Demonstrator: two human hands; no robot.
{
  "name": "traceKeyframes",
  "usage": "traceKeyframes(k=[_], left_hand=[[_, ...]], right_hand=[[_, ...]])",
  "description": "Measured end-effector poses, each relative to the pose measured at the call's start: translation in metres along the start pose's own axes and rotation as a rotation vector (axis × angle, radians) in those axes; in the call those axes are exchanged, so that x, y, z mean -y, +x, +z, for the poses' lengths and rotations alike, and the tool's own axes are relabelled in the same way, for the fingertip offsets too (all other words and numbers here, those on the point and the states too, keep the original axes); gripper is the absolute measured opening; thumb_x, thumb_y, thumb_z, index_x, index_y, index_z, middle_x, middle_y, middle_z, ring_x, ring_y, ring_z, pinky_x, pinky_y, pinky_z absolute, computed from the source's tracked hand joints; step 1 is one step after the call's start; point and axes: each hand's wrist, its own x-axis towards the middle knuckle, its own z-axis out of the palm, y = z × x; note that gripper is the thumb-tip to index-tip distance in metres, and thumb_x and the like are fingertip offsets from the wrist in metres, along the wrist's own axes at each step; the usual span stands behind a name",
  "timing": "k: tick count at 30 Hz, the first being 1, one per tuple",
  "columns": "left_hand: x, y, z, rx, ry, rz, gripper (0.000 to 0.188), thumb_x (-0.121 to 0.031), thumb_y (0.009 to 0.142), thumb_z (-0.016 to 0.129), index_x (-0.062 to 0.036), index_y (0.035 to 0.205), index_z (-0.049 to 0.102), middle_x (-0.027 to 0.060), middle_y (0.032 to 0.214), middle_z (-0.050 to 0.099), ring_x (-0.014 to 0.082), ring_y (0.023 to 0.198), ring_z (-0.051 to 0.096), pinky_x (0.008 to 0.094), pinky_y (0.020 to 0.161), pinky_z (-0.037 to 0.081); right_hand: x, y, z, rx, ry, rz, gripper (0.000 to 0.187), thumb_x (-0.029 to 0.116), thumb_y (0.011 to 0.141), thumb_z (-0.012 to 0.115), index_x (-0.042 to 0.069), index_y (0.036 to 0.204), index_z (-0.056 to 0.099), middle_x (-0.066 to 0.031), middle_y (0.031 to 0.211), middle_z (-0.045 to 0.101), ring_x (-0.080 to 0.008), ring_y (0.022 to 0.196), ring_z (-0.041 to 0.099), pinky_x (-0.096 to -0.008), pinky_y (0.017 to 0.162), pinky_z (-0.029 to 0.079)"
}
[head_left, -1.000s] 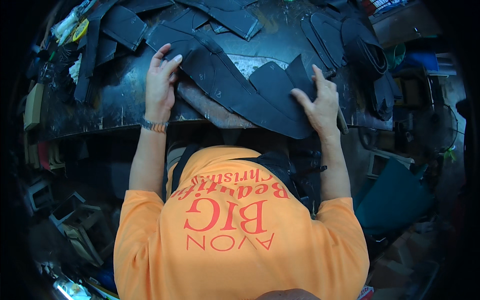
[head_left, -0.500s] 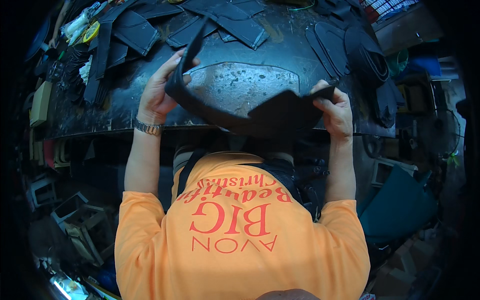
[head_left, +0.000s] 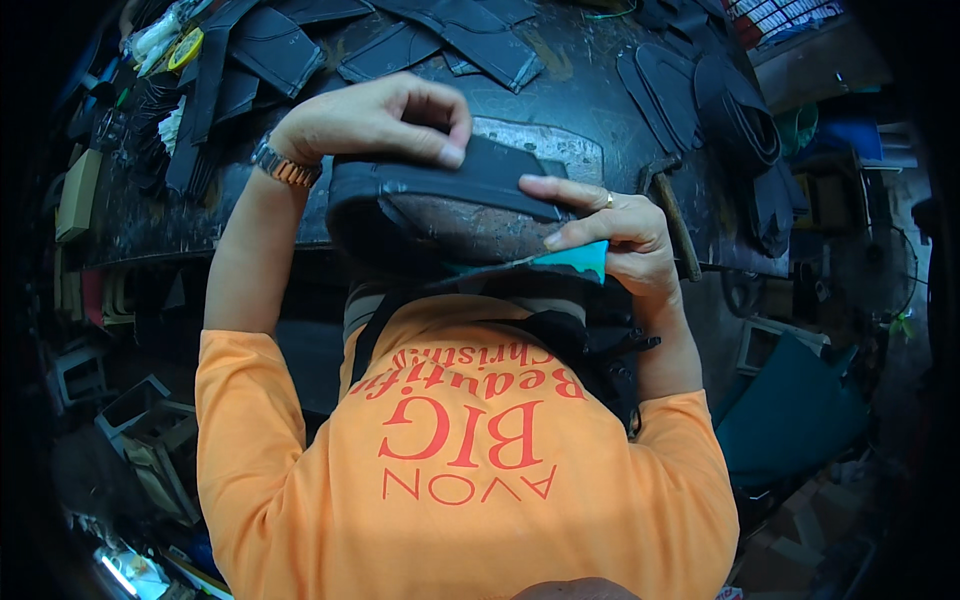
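The black piece (head_left: pixel 400 190) is under the bent left hand (head_left: pixel 375 118), my thumb and forefinger close together, and at its right end my right hand (head_left: pixel 630 235) has two fingers spread; whether either pinches it, I cannot tell. It looks smooth, curving round at left. It lies at the table's (head_left: pixel 590 95) front edge, with bare surface beyond.

One bare left hand (head_left: pixel 365 115) and one bare right hand (head_left: pixel 630 235) make two, with one curved black flexible sheet (head_left: pixel 420 182). There is also one metal-link wristwatch (head_left: pixel 285 168), one gold-coloured ring (head_left: pixel 607 199) and one wooden-handled hammer (head_left: pixel 679 225).
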Motion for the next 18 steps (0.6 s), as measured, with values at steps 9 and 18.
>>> traceKeyframes(k=[9, 18], left_hand=[[-0.046, -0.030, 0.089, -0.578, 0.138, 0.044, 0.040, -0.028, 0.101, 0.058, -0.0063, 0.134, 0.055, 0.0071, 0.075, 0.066, 0.0106, 0.071, 0.065, 0.0254, 0.065, 0.050], [-0.049, -0.021, 0.090, -0.753, -0.033, 0.286, 0.018, -0.006, 0.091, 0.070, -0.0006, 0.106, 0.063, -0.0001, 0.095, 0.064, 0.0022, 0.081, 0.059, 0.0162, 0.070, 0.049]], right_hand=[[0.012, 0.000, 0.022, -0.136, -0.494, -0.162, 0.036, -0.003, 0.068, 0.079, 0.008, 0.102, 0.078, -0.0247, 0.146, 0.048, -0.0337, 0.128, 0.056, -0.0357, 0.105, 0.045], [0.019, 0.012, 0.038, -0.058, -0.595, -0.338, 0.036, 0.003, 0.069, 0.082, 0.012, 0.104, 0.078, -0.0247, 0.144, 0.047, -0.0365, 0.128, 0.055, -0.0388, 0.101, 0.050]])
